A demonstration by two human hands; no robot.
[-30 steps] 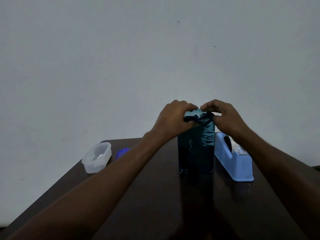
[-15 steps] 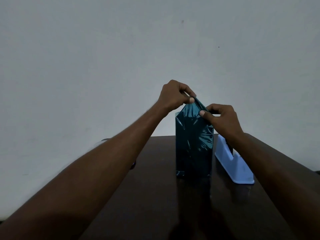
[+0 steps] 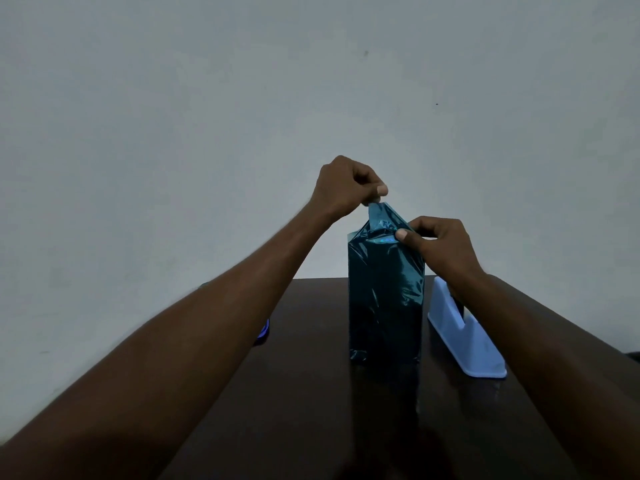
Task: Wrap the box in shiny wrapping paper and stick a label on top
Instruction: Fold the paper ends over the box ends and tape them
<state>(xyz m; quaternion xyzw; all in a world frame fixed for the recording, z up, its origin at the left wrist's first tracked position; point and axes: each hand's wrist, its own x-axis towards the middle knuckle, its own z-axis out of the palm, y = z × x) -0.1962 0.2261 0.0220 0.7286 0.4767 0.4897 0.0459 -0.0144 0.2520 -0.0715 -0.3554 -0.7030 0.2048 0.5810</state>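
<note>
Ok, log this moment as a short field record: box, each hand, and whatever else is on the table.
box: upright on the dark table, covered in shiny teal wrapping paper
top flap: pulled up to a peak, not yet folded down
left hand: pinches the tip of the flap
right hand: pinches the paper at the box's top right edge
tape dispenser: pale blue, right of the box
label: none visible

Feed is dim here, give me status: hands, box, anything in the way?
Left hand pinches wrapping paper flap, raised above box. Right hand pinches paper at top right edge. Box upright on table; tape dispenser beside it, apart.
</note>
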